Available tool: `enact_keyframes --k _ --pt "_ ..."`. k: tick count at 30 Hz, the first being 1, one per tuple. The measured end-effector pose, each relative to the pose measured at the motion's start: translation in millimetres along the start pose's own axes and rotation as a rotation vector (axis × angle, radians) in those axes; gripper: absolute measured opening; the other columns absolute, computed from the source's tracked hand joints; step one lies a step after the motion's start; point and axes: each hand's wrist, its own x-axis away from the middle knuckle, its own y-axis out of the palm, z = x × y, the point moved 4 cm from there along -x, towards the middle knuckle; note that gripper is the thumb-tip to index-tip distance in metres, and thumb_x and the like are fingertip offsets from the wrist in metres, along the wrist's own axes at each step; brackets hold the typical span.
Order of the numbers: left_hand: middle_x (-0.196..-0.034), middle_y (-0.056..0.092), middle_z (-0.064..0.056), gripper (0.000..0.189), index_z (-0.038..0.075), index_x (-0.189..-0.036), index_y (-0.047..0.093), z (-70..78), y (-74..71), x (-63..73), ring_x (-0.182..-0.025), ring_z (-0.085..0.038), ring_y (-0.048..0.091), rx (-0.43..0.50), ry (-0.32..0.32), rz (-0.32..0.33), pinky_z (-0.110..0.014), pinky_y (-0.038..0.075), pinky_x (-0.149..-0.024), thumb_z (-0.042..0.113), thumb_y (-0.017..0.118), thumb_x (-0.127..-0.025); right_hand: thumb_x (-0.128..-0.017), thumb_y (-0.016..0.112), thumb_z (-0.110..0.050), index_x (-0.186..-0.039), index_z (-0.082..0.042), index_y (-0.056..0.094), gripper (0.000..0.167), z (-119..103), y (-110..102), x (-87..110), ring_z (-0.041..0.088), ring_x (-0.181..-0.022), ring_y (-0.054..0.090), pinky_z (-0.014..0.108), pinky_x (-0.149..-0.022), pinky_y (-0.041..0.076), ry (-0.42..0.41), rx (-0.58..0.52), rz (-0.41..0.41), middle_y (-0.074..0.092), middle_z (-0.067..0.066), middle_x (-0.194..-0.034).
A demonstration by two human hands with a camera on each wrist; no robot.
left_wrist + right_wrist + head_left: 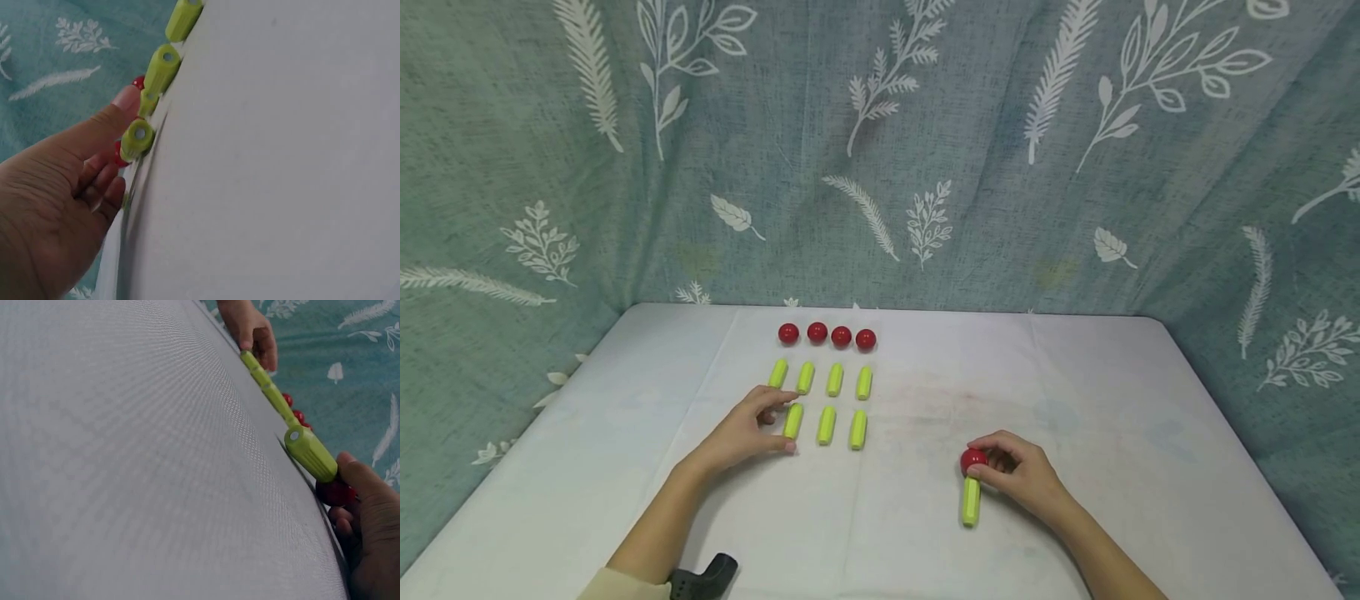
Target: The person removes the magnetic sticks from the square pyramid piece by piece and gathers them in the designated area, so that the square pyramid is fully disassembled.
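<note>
My right hand (1018,475) pinches a glossy red ball (973,461) between thumb and fingers. The ball sits at the far end of a yellow-green ribbed stick (971,502) that lies towards me; in the right wrist view the stick (309,453) and ball (335,493) meet end to end. Over on the left, my left hand (745,433) is around the leftmost stick of the nearer row (793,421), thumb and forefinger spread apart near its two ends. In the left wrist view this stick (137,139) shows its round end between the parted thumb and fingers.
Two more sticks, one in the middle (827,425) and one at the right (858,429), continue the nearer row. Behind stands a second row of several sticks (835,380), then several red balls (841,337). A leaf-patterned curtain (880,167) borders the white table (1075,375).
</note>
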Motion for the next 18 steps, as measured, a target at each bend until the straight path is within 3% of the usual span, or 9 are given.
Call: enact_keyframes --k 8,14,18 --pt "-0.123 0.053 -0.006 0.067 0.009 -0.128 0.056 30.3 10.8 5.6 -0.11 -0.026 0.051 -0.01 0.134 0.065 -0.046 0.044 -0.092 0.027 0.084 -0.07 -0.074 0.077 -0.001 -0.098 -0.001 0.065 0.027 0 0 0.7 0.005 -0.064 0.05 0.022 -0.056 0.046 -0.005 -0.008 0.005 0.058 0.004 -0.077" --pt "-0.116 0.057 -0.007 0.062 0.007 -0.124 0.059 56.8 32.7 6.1 -0.098 -0.026 0.053 0.034 0.284 0.031 -0.032 0.047 -0.082 0.021 0.084 -0.07 -0.073 0.078 -0.001 -0.096 0.0 0.064 0.028 -1 0 0.5 0.004 -0.063 0.049 0.021 -0.055 0.046 -0.007 0.004 0.013 0.057 0.003 -0.076" --pt "-0.112 0.06 -0.009 0.061 0.005 -0.123 0.059 75.0 47.6 7.1 -0.094 -0.025 0.054 0.083 0.367 -0.005 -0.029 0.046 -0.078 0.018 0.084 -0.069 -0.072 0.078 0.0 -0.096 0.0 0.063 0.029 -1 1 0.4 0.003 -0.063 0.048 0.021 -0.055 0.046 -0.015 0.008 0.019 0.057 0.002 -0.075"
